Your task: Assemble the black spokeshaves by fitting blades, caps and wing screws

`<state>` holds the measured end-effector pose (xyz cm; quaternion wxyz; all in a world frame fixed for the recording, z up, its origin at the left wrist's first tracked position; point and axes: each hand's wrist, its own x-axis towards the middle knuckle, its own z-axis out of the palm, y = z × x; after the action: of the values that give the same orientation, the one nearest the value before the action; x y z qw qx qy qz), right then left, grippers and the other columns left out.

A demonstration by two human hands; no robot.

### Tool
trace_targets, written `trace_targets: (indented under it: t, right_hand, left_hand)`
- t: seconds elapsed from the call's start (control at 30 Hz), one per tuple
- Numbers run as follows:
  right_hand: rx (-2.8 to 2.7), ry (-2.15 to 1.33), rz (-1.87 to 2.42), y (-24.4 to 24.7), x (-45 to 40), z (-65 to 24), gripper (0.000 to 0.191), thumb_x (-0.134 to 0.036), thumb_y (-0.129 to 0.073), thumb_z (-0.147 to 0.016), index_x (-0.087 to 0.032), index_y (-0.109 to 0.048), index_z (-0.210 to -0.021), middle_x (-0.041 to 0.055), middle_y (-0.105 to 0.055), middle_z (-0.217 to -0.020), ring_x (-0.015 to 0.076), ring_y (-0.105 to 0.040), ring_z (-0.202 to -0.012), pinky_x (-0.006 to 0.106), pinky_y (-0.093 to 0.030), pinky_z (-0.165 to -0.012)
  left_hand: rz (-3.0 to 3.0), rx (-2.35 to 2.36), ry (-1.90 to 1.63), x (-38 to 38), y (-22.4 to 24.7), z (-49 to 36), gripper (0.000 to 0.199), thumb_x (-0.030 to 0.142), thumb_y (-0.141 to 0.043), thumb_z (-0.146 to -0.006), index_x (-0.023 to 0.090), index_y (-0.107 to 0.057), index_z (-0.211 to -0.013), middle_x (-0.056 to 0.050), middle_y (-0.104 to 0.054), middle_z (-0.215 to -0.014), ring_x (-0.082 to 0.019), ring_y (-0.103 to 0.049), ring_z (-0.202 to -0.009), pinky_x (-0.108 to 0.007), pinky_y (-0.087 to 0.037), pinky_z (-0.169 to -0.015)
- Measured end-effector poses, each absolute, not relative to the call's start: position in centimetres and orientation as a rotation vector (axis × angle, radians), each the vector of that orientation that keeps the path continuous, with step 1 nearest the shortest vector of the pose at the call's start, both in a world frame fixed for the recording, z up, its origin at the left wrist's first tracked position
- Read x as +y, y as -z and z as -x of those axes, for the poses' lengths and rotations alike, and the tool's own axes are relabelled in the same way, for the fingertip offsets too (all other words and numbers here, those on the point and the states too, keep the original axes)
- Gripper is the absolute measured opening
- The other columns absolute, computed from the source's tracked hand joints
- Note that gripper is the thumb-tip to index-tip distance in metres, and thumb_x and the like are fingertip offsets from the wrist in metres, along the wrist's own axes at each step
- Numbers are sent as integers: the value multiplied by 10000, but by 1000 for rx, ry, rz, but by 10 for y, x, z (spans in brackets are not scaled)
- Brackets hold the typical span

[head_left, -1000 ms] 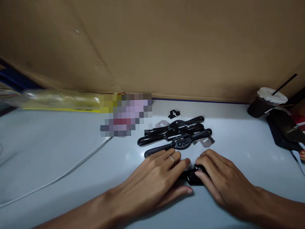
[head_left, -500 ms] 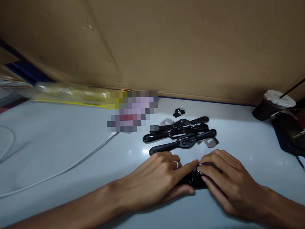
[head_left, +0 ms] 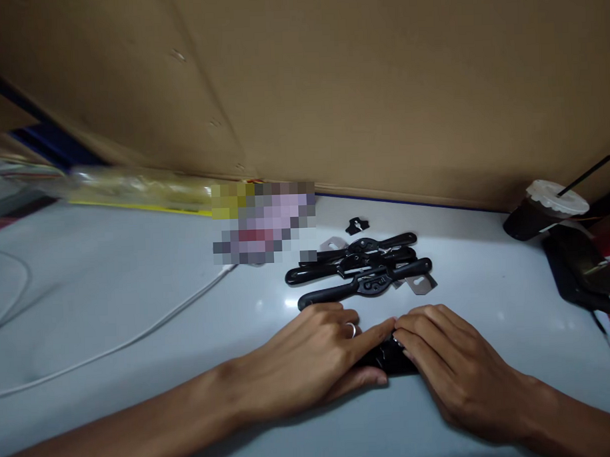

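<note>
A black spokeshave (head_left: 387, 359) lies low in front of me on the table, mostly covered by my hands. My left hand (head_left: 322, 354), with a ring on one finger, is closed around its left part, the index finger stretched along the top and the thumb at the near side. Bunched fingertips of my right hand (head_left: 452, 363) press on its middle, by a small shiny spot that may be a screw. Beyond my hands lie more black spokeshaves (head_left: 371, 283), side by side. Grey metal blades (head_left: 421, 284) stick out near them, and a small black cap piece (head_left: 357, 225) lies farther back.
At the back right stands a lidded cup (head_left: 539, 210) with a straw, near a dark phone-like device (head_left: 577, 272). A white cable (head_left: 163, 323) runs from a blurred object. Plastic-wrapped yellow material (head_left: 143, 187) lies along the cardboard wall (head_left: 380, 86).
My right hand has shifted slightly, its fingers drawing closer together over the spokeshave's middle; its thumb side no longer shows as much. My left hand stays in place.
</note>
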<state>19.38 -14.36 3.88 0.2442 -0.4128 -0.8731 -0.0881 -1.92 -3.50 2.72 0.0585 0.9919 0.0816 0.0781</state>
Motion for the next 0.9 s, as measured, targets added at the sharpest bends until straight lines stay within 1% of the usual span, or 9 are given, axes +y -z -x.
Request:
trace_targets:
  t: [0.17, 0.4, 0.5, 0.67, 0.8, 0.9]
  right_hand:
    - [-2422, 278, 1128, -40, -143, -195, 272, -17, -403, -997, -30, -675, -983, 150, -698, -923, 244, -579, -865, 367, -509, -745]
    - [-2459, 300, 1131, -41, -143, -196, 300, -25, -379, -1006, -34, -677, -980, 156, -702, -917, 245, -588, -879, 372, -507, -743]
    - [-2458, 299, 1142, -41, -142, -195, 325, -28, -358, -1013, -48, -681, -979, 145, -705, -917, 238, -581, -873, 369, -510, -742]
    - [-2467, 276, 1125, -40, -141, -195, 292, -20, -387, -1001, -40, -677, -991, 149, -703, -938, 244, -577, -890, 381, -508, -761]
    - [-2466, 280, 1120, -40, -141, -196, 327, -33, -359, -1014, -67, -680, -962, 135, -699, -921, 230, -562, -863, 374, -505, -759]
    - [-2468, 297, 1110, -41, -141, -196, 315, -17, -371, -997, -67, -679, -954, 134, -697, -925, 231, -561, -873, 374, -502, -772]
  left_hand:
    - [-3010, 256, -238, -36, -28, 19, 520, 548, -355, -1079, 177, -512, -1408, -6, -618, -721, -193, -582, -577, -297, -370, -544]
    - [-3015, 258, -232, -36, -32, 19, 490, 528, -412, -1071, 181, -516, -1401, -3, -621, -728, -185, -579, -590, -289, -384, -558]
    - [-3012, 252, -248, -36, -32, 18, 490, 524, -400, -1075, 178, -514, -1403, -6, -621, -722, -185, -577, -586, -290, -377, -546]
    - [-2993, 254, -248, -36, -30, 19, 495, 528, -365, -1084, 184, -505, -1412, -7, -623, -724, -183, -569, -579, -282, -369, -544]
    - [-3004, 253, -229, -36, -28, 19, 511, 537, -363, -1080, 192, -472, -1441, -11, -626, -737, -195, -591, -596, -288, -379, -553]
    - [-3009, 254, -211, -35, -28, 19, 518, 535, -350, -1081, 192, -453, -1455, -13, -627, -740, -204, -608, -603, -298, -381, -552]
